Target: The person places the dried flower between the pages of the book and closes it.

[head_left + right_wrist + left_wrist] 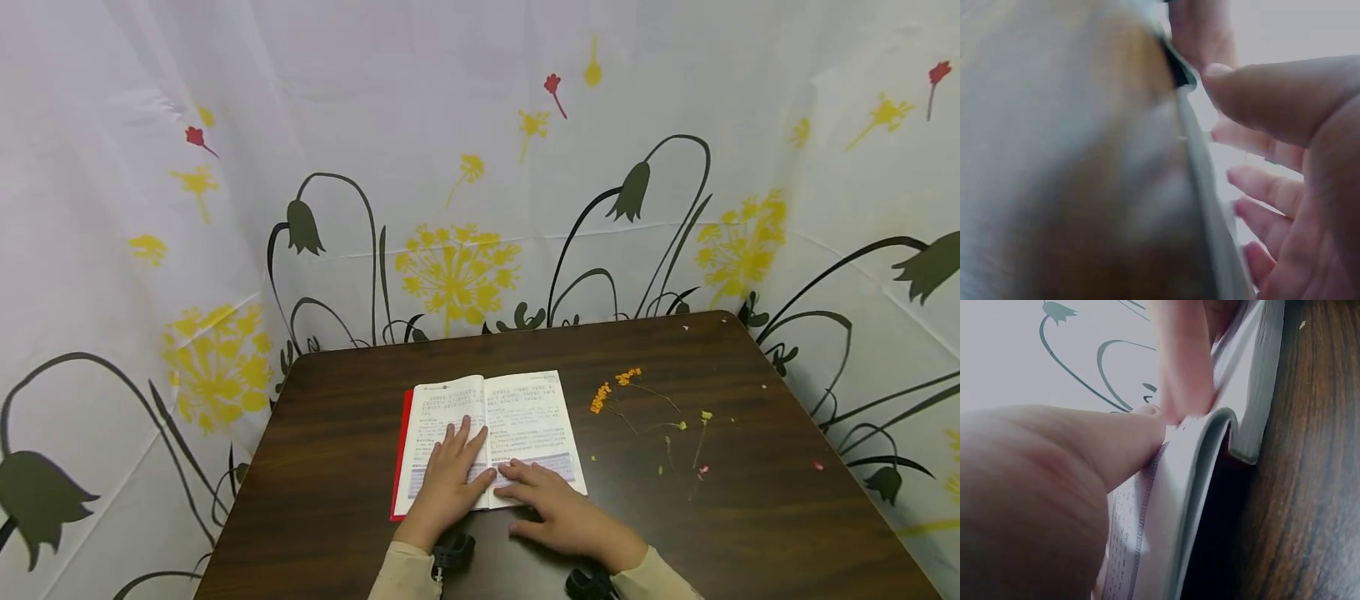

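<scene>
An open book (528,417) with printed pages and a red cover (401,454) lies on the dark wooden table. My left hand (448,473) rests on the lower left page, fingers spread and pointing up the page, thumb by the centre fold. On the lower right page, the fingers of my right hand (558,510) reach toward the fold, with its thumb off the bottom edge. The left wrist view shows the curved bottom edges of the pages (1172,506) beside the left thumb. In the blurred right wrist view, the right fingers (1266,187) look straight to slightly bent.
Right of the book lie orange flowers (601,397), thin stems with small yellow blossoms (706,415), and pink petals (818,466) on the table (330,467). Behind the table hangs a white flower-patterned curtain (450,100). Black devices (454,552) sit at both wrists.
</scene>
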